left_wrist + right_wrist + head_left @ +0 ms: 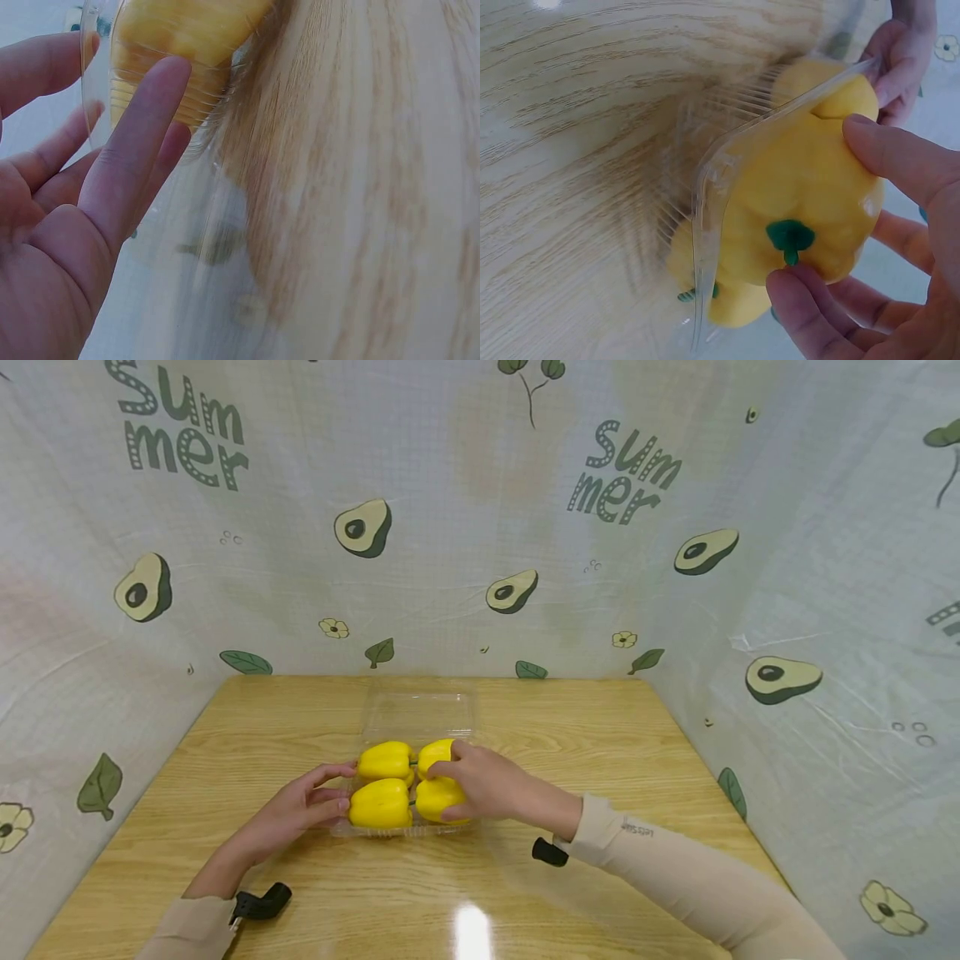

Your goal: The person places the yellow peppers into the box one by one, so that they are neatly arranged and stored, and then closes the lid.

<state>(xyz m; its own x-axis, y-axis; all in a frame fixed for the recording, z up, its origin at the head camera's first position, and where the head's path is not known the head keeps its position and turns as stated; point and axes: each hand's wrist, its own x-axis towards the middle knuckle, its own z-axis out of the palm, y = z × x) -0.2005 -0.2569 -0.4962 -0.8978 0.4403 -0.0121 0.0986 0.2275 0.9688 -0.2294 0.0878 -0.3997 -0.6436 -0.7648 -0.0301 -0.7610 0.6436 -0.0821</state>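
Observation:
Several yellow bell peppers [381, 804] with green stems fill a clear plastic clamshell box [423, 831], whose lid [420, 714] is tipped back behind it. At the box's right side, my right hand [487, 781] grips the front right bell pepper [802, 195], thumb on one side and fingertips beside its green stem [790, 236]. My left hand [296, 806] is at the box's left end, its spread fingers touching the rim. Close up in the left wrist view, the fingers [135, 142] lie extended along the ribbed plastic wall. The peppers' lower parts are partly hidden.
The box stands on a wood-grain table [585, 727]. A printed cloth [450, 527] with avocados hangs around its back and sides. Black wrist devices [262, 902] sit on both forearms.

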